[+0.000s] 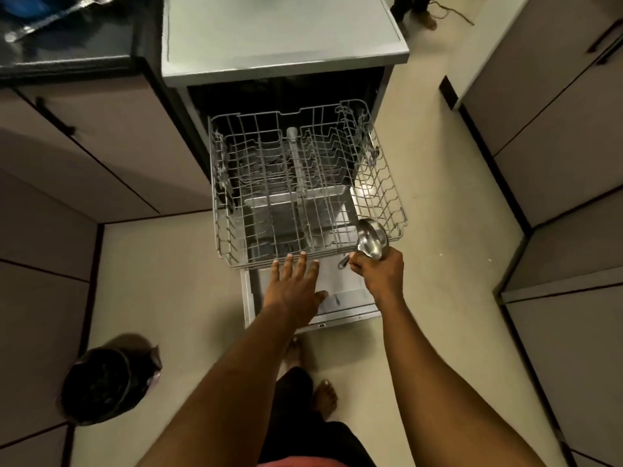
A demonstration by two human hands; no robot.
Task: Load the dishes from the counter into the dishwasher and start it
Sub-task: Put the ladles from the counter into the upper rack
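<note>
Ladle point(371, 239) in curled right hand point(379, 273)

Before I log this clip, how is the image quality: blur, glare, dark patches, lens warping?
Head view: dim, warm light; the counter at top left is smeared by blur; wide-angle warping bends the cabinet edges; the rack, left hand and right hand read clearly; glare on the steel ladle; the dishwasher cavity is nearly black.
</note>
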